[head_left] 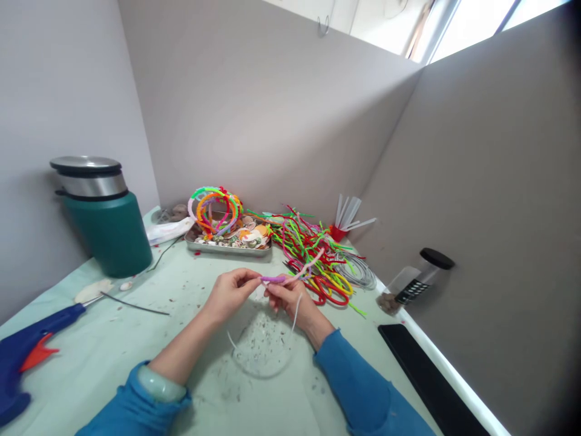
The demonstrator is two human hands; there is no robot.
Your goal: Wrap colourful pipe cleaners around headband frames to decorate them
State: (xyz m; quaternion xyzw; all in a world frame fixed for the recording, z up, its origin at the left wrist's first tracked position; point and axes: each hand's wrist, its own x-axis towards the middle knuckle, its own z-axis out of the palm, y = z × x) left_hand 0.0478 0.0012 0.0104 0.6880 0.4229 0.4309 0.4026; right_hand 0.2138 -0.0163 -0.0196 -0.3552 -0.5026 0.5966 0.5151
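My left hand (230, 295) is closed in a pinch at the left end of a short purple wrapped stretch of pipe cleaner (273, 280). My right hand (297, 304) pinches the right end, the fingertips close to those of the left. From there a pale pink pipe cleaner (311, 264) sticks out up and to the right. A thin whitish wire hoop (259, 376) hangs below both hands in a loose ring, and its upper part runs into the fingers. Exactly how the pipe cleaner lies around the wire is hidden by my fingertips.
Behind the hands stand a metal tray (227, 248) with shells and colourful hoops, and a heap of pipe cleaners (299, 236) with red-handled scissors (333, 290). Left are a green flask (106, 233) and a blue glue gun (43, 336). A jar (417, 281) and black strip (426, 375) lie right.
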